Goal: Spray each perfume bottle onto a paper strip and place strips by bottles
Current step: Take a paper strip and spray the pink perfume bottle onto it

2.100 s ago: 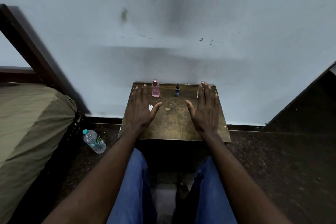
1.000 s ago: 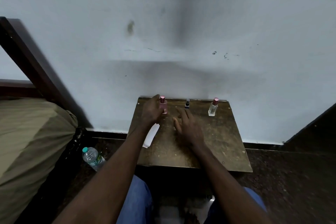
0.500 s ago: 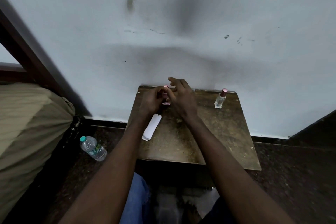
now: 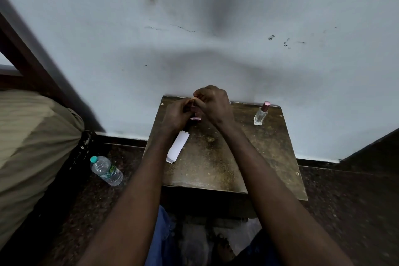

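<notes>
The right hand [image 4: 212, 103] has curled its grip atop the pink bottle [image 4: 196, 118], whose flat-based body the left hand [image 4: 177, 114] holds.

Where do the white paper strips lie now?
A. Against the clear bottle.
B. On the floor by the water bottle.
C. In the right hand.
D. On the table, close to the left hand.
D: the paper strips lie flat on the table, close by the left hand, apart from the clear bottle and the water bottle.
</notes>
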